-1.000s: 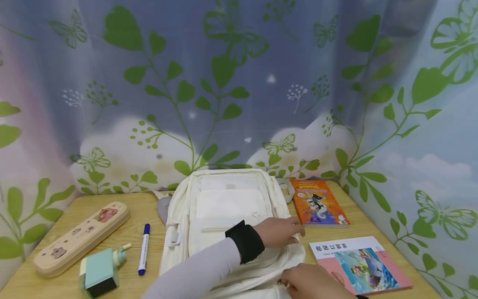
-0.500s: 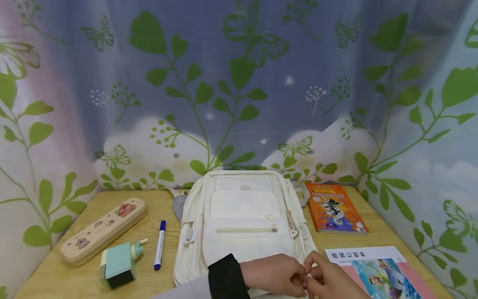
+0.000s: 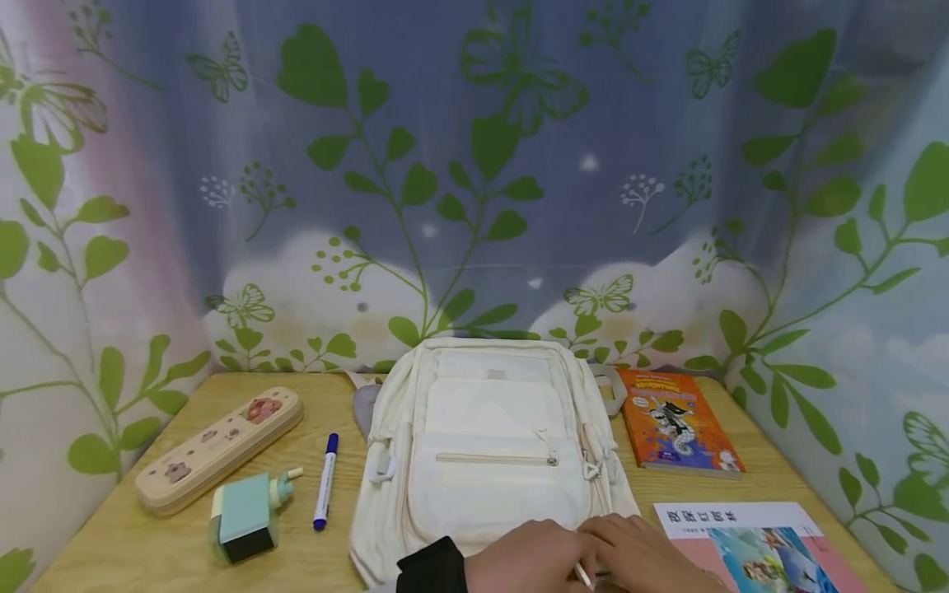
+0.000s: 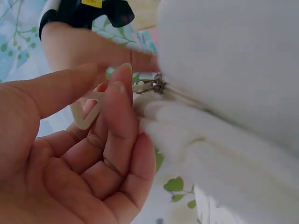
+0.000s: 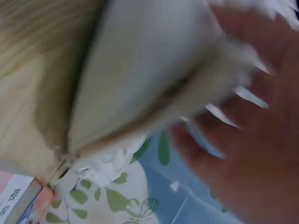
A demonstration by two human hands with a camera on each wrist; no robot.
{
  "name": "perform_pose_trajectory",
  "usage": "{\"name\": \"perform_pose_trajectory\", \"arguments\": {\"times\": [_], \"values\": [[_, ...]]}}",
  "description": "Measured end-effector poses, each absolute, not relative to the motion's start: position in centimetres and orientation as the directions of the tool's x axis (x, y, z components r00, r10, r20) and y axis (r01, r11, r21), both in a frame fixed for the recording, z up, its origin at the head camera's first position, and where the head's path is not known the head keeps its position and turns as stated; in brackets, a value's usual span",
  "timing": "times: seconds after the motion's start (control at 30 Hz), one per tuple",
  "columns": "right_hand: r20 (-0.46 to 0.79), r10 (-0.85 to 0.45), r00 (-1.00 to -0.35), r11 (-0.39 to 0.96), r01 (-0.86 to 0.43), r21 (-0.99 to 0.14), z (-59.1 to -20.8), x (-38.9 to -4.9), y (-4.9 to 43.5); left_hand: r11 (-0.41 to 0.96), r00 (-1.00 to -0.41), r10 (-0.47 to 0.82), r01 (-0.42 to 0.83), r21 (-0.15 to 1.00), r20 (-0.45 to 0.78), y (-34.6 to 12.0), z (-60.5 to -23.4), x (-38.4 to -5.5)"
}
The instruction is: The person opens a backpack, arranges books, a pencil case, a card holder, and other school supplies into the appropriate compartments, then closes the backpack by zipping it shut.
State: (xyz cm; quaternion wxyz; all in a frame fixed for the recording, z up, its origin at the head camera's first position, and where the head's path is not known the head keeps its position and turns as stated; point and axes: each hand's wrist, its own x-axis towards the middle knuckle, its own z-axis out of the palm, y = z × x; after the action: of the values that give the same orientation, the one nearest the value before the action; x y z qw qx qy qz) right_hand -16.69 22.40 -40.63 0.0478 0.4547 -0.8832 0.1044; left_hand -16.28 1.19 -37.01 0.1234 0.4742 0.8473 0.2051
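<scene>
A white backpack [image 3: 489, 486] lies on the table with its zipped front pocket facing up. My left hand [image 3: 522, 560], above a black wristband, is at its near right end. In the left wrist view, its thumb and fingers pinch a cream loop-shaped zipper pull [image 4: 86, 114], joined to a metal slider on the backpack's zipper. Close beside it, my right hand [image 3: 641, 556] is at the same corner. In the right wrist view, blurred, thumb and fingers lie on either side of the backpack's fabric edge [image 5: 187, 93]; the fingertips are partly hidden.
On the left are a beige pencil case [image 3: 222, 453], a mint-green pencil sharpener-like box [image 3: 248, 515] and a blue-capped marker [image 3: 326, 482]. An orange book [image 3: 678, 424] and a pink-and-white book [image 3: 764, 548] lie on the right. A patterned curtain [image 3: 474, 165] surrounds the table [image 3: 96, 543].
My left hand has come from the backpack's right side toward its near edge, meeting the right hand. Both hands have moved lower in view. The head view has shifted, so objects appear farther right.
</scene>
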Motion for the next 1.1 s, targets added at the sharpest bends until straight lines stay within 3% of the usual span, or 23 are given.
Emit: {"name": "perform_pose_trajectory", "arguments": {"times": [0.1, 0.4, 0.57, 0.97, 1.1], "values": [[0.189, -0.794, -0.577, 0.572, -0.816, -0.086, -40.9, -17.0, 21.8, 0.49, -0.542, 0.84, 0.759, 0.429, 0.0, 1.2, -37.5, -16.0], [-0.055, -0.678, -0.733, 0.724, -0.653, -0.223, -38.8, -17.1, 22.0, 0.556, -0.609, 0.789, 0.765, 0.325, 0.081, 1.4, -38.2, -15.4], [-0.05, -0.679, -0.733, 0.724, -0.657, -0.21, -38.5, -17.0, 22.2, 0.579, -0.619, 0.77, 0.78, 0.236, 0.156, -0.7, -38.0, -15.2], [-0.1, -0.62, -0.778, 0.758, -0.562, -0.33, -37.7, -17.5, 22.1, 0.675, -0.782, 0.618, 0.582, 0.454, 0.085, -12.1, -37.2, -14.5], [-0.076, -0.608, -0.79, 0.773, -0.567, -0.285, -37.5, -17.7, 22.6, 0.731, -0.87, 0.492, 0.436, 0.525, 0.038, -15.3, -37.3, -14.3]]}}
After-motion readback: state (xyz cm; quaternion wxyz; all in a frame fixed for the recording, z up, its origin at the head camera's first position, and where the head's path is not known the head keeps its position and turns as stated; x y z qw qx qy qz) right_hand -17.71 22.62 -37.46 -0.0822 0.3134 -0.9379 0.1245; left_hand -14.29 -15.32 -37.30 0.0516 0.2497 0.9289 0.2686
